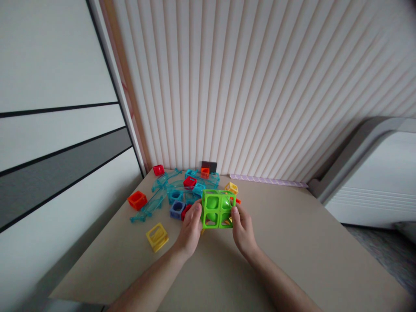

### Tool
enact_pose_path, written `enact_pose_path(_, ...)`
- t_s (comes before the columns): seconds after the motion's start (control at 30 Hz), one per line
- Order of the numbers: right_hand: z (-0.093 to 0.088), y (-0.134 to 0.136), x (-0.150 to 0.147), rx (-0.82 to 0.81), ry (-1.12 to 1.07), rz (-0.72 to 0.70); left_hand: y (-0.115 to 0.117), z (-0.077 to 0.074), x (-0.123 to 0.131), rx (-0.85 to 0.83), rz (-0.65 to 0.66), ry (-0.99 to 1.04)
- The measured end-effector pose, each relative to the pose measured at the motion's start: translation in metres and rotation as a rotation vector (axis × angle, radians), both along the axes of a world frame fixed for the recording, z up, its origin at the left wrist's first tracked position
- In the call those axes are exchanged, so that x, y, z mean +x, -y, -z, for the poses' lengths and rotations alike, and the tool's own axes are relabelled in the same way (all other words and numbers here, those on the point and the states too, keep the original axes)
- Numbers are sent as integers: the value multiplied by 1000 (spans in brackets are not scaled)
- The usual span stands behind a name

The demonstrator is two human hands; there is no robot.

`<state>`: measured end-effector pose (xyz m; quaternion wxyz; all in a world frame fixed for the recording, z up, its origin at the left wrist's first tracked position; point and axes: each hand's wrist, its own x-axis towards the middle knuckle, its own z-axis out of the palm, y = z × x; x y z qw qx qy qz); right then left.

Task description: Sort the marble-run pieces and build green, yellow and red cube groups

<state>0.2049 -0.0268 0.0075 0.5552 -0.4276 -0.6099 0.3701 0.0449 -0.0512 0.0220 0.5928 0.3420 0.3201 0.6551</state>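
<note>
Between both hands, raised over the table, is a green plastic toy block (218, 209) with an open frame of square windows and rounded shapes inside. My left hand (191, 229) grips its left side, and my right hand (243, 229) grips its right side with the thumb at the edge. Beyond my left hand lie a blue-purple cube block (177, 209) and a teal cube block (175, 196). A yellow frame block (157, 237) rests on the table left of my left wrist. Parts of red and yellow pieces are hidden behind the green block.
Clear teal track pieces (147, 209) spread over the table's back left (107, 255). An orange block (137, 200), red blocks (190, 182) and a yellow block (232, 187) lie among them. A dark flat object (209, 166) leans by the pleated curtain (227, 86). A purple strip (269, 180) runs along the back edge.
</note>
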Motion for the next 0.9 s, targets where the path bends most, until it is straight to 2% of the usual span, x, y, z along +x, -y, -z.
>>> enact_pose_path(0.17,5,-1,0,-34,36,2,-1,-2,3,-51,138,119)
enact_pose_path(0.43,2,-1,1,108,98,-10,7,0,5,-66,379,205)
enact_pose_path(0.63,2,-2,1,93,74,-51,11,4,4,-59,453,232)
enact_pose_path(0.9,-1,4,0,7,29,-121,12,-9,2,-92,458,261)
